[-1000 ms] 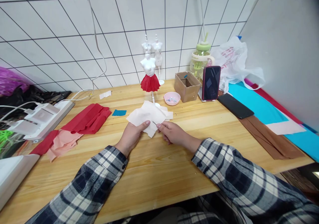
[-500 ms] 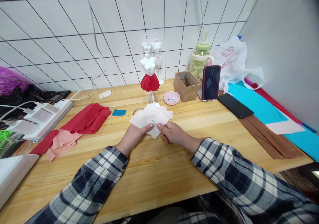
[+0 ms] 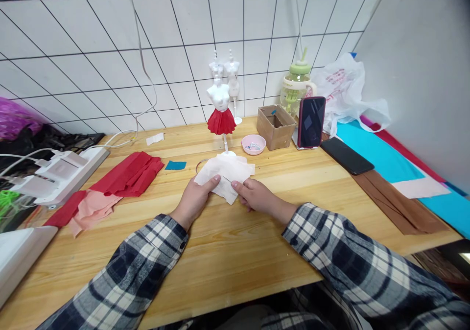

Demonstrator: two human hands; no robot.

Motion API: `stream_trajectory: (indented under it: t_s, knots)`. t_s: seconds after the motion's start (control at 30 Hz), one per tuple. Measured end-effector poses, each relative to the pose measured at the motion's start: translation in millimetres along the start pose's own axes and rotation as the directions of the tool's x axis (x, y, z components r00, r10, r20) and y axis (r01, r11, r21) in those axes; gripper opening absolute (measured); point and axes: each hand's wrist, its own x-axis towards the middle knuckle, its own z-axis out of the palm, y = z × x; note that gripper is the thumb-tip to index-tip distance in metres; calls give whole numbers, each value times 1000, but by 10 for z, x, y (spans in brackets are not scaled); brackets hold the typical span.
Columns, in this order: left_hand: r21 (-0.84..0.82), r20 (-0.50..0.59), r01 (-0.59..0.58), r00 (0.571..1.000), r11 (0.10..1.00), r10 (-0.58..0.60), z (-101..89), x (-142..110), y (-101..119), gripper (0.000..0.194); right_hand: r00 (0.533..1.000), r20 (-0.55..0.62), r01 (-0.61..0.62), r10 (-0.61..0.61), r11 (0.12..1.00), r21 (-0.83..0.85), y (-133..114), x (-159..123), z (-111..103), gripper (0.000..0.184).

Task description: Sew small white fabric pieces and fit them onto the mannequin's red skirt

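"Between the left hand [image 3: 195, 195] and the right hand [image 3: 259, 195], what lies there?"

"White cloth [image 3: 222, 171], just this side of the front mannequin [image 3: 219, 97]. One corner points down toward the near edge of the table [image 3: 235, 251]."

"How does the left one hold it?"

"Thumb on top, pressed to the cloth's near left side. The other fingers are mostly out of sight underneath, so the grip is closed with the fabric in it."

"And the right?"

"Nearly closed too, at the cloth's right side. Thumb and forefinger pinch something thin and dark, like a needle [image 3: 227, 178]. It slants up and left across the cloth, toward the left thumb."

"Is it through the fabric?"

"Too fine to tell. I can't tell either whether the right fingers grip the cloth as well."

"Do the hands touch each other?"

"No, they are near but apart, with the cloth bridging the gap."

"What stands around them?"

"That mannequin wears a red skirt [image 3: 222, 122]. A pink bowl [image 3: 253, 153] of beads [image 3: 254, 146] sits beyond the right hand, beside a box [image 3: 282, 138]. Off to the left lie a blue scrap [image 3: 175, 165] and some red cloth [image 3: 127, 174]."
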Motion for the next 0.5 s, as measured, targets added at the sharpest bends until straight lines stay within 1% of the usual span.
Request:
stream_trajectory:
  t_s: [0.17, 0.33, 0.5]
  knots:
    - [-15, -4, 7, 1000, 1000, -7, 13, -10, 19, 46, 999, 25, -23, 21, 998, 53, -11, 4, -8, 44]
    - [-51, 40, -1, 999, 999, 3, 43, -23, 51, 51, 999, 30, -28, 26, 997, 70, -29, -1, -10, 44]
    - [-31, 32, -2, 999, 1000, 3, 40, -19, 45, 48, 999, 31, -21, 19, 996, 83, -26, 1, -12, 43]
